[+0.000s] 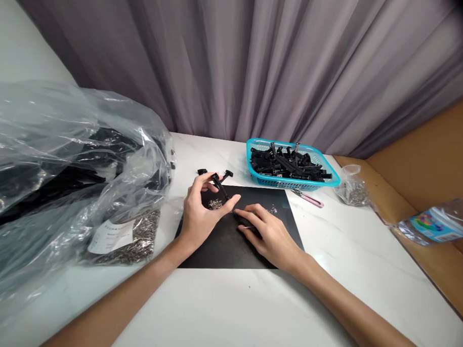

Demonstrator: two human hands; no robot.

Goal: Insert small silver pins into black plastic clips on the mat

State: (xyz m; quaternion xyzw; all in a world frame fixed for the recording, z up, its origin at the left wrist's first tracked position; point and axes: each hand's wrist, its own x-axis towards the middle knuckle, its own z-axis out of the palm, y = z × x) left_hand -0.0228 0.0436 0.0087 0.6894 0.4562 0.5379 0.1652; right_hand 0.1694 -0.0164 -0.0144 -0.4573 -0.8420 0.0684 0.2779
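My left hand (204,207) is closed on a black plastic clip-like part (221,188), held tilted between thumb and fingers. Its lower end points toward my right hand (269,235), whose fingertips are pinched close by. A thin silvery pin (250,227) shows between those fingers; the rest of what they grip is hidden. Behind my left hand, two more black parts (227,174) stick up, partly covered. Underneath lies a black mat (226,249). On it rest a pile of small metal pins (215,204) and, beyond my right hand, a few small shiny pieces (273,209).
A blue basket (292,182) full of black parts stands at the back right, with a pink utility knife (309,198) before it. To the right are a bag of metal bits (353,189), a plastic bottle (434,224) and cardboard (424,151). Left: a labelled pin bag (142,237), large plastic bag (62,113).
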